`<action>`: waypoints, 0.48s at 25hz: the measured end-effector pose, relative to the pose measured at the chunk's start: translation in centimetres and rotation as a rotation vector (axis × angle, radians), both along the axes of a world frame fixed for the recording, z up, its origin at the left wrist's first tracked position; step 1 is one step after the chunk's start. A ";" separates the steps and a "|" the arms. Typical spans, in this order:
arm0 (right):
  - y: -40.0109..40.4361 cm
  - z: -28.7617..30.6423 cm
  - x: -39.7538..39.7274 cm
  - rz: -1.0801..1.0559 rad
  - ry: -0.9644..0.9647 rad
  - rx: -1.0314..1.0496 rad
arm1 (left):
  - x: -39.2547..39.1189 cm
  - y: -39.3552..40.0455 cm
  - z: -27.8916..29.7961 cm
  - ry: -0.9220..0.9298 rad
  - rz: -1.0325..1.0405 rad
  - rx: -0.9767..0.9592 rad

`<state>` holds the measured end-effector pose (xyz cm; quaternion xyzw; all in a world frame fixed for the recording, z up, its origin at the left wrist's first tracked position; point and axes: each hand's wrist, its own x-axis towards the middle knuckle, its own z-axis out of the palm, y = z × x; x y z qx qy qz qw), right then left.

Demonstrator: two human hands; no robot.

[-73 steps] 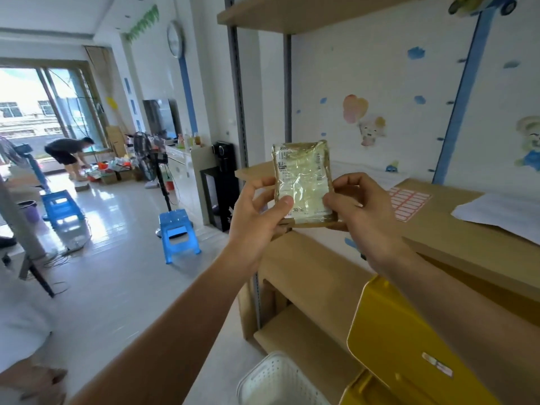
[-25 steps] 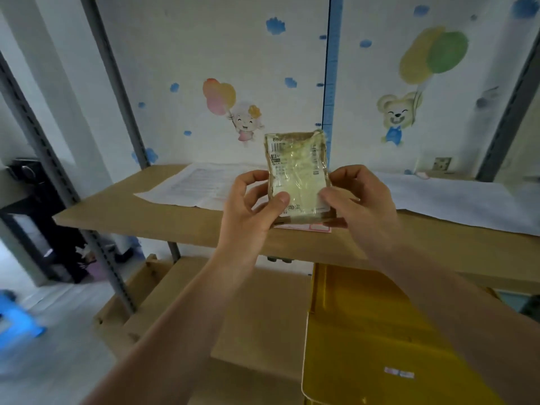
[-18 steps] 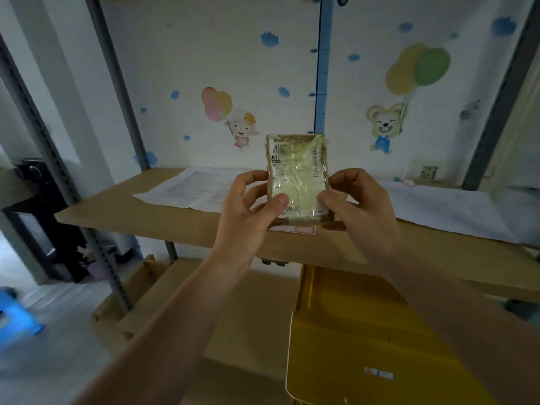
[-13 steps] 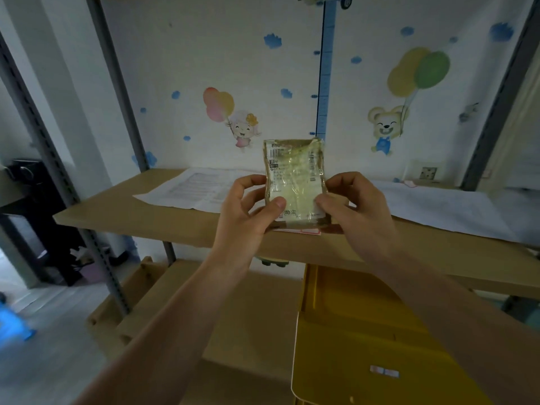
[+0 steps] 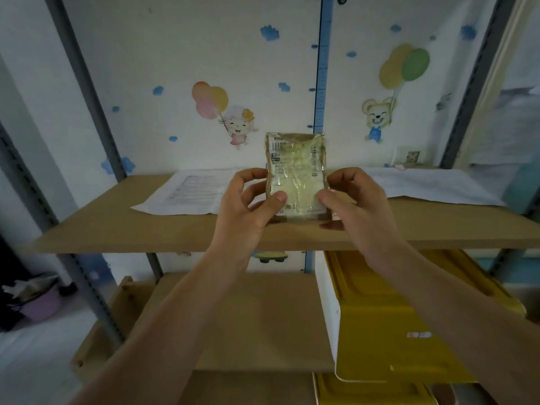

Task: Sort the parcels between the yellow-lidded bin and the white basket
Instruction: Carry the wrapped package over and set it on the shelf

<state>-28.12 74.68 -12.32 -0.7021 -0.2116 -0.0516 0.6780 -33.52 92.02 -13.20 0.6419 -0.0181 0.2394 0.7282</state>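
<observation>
**Up front: both hands hold one parcel upright over the shelving**

Broadly, a wooden shelving unit [image 5: 181, 232] on grey metal uprights fills the view, standing against a wall with cartoon stickers [image 5: 233, 124]. Its upper shelf carries white printed sheets [image 5: 187, 194] lying flat. Below, on the lower shelf to the right, sits the yellow-lidded bin [image 5: 380, 323], its white side wall facing left and its lid closed.

Both forearms reach up from the bottom edge. The left hand [image 5: 248, 209] and the right hand [image 5: 359, 206] hold the parcel [image 5: 296, 176] upright between them, in front of the upper shelf's edge and above the bin. It is a flat brown packet wrapped in shiny clear film, with a printed label on its face. Each thumb presses on the front near a lower corner, and the fingers [image 5: 248, 175] curl behind, pinching the packet from both sides.
</observation>
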 end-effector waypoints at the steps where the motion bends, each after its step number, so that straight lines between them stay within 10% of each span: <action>1: 0.4 0.1 -0.3 -0.002 -0.004 -0.004 | -0.2 0.5 0.0 -0.003 -0.007 -0.001; 12: -0.8 -5.6 -0.1 0.074 -0.128 0.057 | -0.9 -1.1 -5.8 -0.161 0.008 0.031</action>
